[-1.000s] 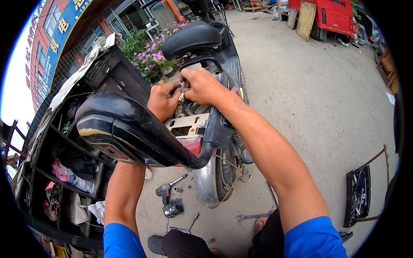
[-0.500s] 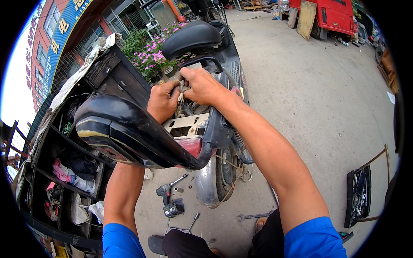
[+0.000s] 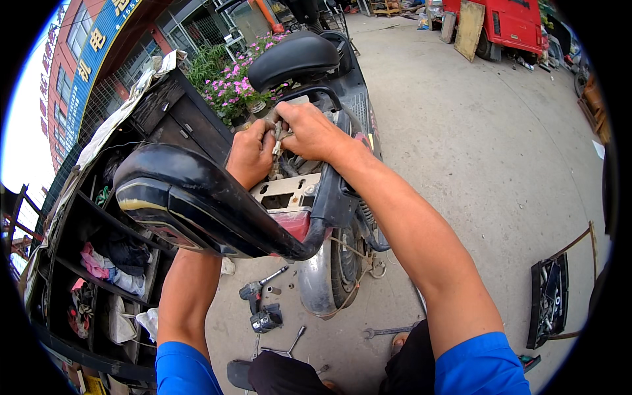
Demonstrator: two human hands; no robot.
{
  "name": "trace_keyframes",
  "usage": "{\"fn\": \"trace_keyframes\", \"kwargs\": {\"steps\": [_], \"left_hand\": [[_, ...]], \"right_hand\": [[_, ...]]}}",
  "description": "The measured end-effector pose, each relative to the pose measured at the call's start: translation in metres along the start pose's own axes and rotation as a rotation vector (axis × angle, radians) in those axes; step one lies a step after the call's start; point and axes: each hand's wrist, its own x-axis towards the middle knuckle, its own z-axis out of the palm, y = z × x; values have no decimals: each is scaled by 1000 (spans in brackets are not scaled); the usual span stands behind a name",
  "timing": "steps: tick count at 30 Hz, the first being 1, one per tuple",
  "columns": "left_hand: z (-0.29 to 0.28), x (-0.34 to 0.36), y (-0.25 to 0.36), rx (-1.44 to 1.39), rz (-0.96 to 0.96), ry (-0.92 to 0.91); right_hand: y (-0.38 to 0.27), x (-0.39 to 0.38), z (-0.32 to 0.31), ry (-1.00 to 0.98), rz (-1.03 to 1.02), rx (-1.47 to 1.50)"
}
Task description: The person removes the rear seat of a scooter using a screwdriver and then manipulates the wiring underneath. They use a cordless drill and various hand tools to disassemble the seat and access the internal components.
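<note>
A: Largest thing?
B: Scooter (image 3: 328,199), rear end nearest, parked on concrete (image 3: 474,145). Heavy, I'd judge. Black backrest (image 3: 191,187) arches over its rear; looks stiff.

A: Next down?
B: Open bay (image 3: 308,168) under the hands. Pale metal plate (image 3: 300,183) along its rear edge: rigid, edges possibly sharp.

A: Hands?
B: Left hand (image 3: 249,155) and right hand (image 3: 308,131) close together, fingers drawn in narrow, pinching the connector between them. Exact fingertip contact partly hidden.

A: Smaller still?
B: Wires (image 3: 274,172), running down from the grip into the bay. Probably soft, bending easily, weak where they enter the housing.

A: And the connector?
B: Connector (image 3: 277,149), pale, above the bay, between the 2 hands. Likely light, hard, somewhat brittle; grime might make it slippery. Best held by the housing, 1 hand at each end, keeping any pull off the wires.
</note>
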Motion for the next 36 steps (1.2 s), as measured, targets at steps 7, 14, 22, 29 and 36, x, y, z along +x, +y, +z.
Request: {"fn": "trace_keyframes", "kwargs": {"steps": [7, 14, 22, 29, 36], "left_hand": [[0, -1, 1, -21, -36, -13], [3, -1, -2, -6, -1, 10], [3, -2, -2, -34, -51, -23], [8, -2, -5, -109, -116, -55], [9, -4, -8, -197, -189, -80]], "right_hand": [[-2, -1, -1, -16, 41, 9], [2, 0, 2, 2, 43, -45], [0, -1, 0, -13, 54, -2], [3, -2, 0, 1, 72, -14], [1, -2, 0, -10, 84, -6]]}}
